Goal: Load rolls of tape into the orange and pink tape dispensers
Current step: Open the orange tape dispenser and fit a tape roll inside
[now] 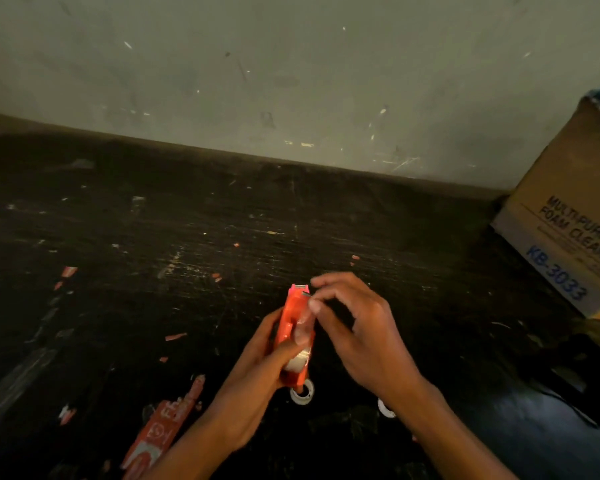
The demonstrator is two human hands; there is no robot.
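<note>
Your left hand (257, 372) is wrapped around the orange tape dispenser (297, 336), holding it above a dark, scratched table (187, 220), cutter end pointing away from you. A roll of tape (298, 362) shows white inside its body, so the orange dispenser looks loaded. Your right hand (357, 327) pinches its thumb and forefinger together at the cutter end, apparently drawing the loose tape end up to the blade; the tape itself is too thin and blurred to confirm.

Judging from this, threading the orange dispenser is the step in hand. The pink dispenser is not in view, so that half of the task appears to be left. A spare roll (302, 394) lies on the table just below the dispenser, and another white ring (386, 408) peeks out beside your right wrist.

The table ahead of your hands is open up to a grey wall (291, 81) at its far edge. A cardboard box (568, 237) stands at the far right, well apart. Torn red packaging (160, 431) lies near your left forearm.
</note>
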